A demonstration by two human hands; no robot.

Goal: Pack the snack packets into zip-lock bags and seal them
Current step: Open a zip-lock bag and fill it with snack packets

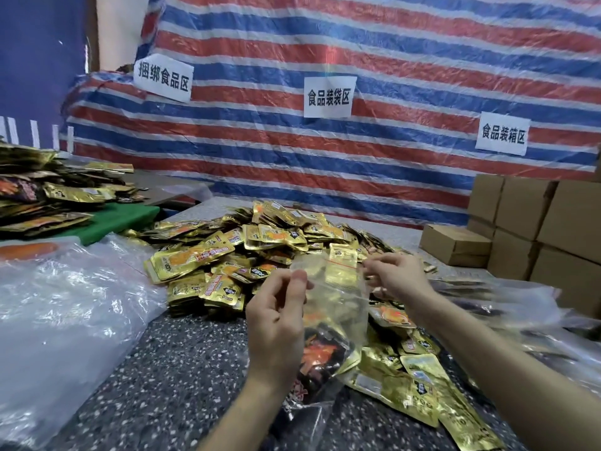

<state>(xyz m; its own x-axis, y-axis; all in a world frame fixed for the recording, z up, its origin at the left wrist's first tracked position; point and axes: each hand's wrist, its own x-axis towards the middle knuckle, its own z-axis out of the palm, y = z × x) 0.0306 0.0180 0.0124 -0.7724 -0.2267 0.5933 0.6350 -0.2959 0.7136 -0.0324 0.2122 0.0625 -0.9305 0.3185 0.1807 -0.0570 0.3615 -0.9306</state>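
Note:
A clear zip-lock bag (338, 307) hangs upright between my hands above the speckled table (169, 369), with snack packets showing through its lower part. My left hand (276, 320) pinches the bag's top left corner. At the top right corner my right hand (395, 278) pinches the red-lined zip strip. A big heap of gold snack packets (247, 249) lies just behind the bag, and more gold packets (422, 385) spread under my right forearm.
A large crumpled clear plastic sheet (65, 314) covers the table's left side. Another packet pile (42, 193) sits on a green board (123, 219) at far left. Cardboard boxes (533, 229) are stacked at right. A striped tarp (325, 141) with paper signs hangs behind.

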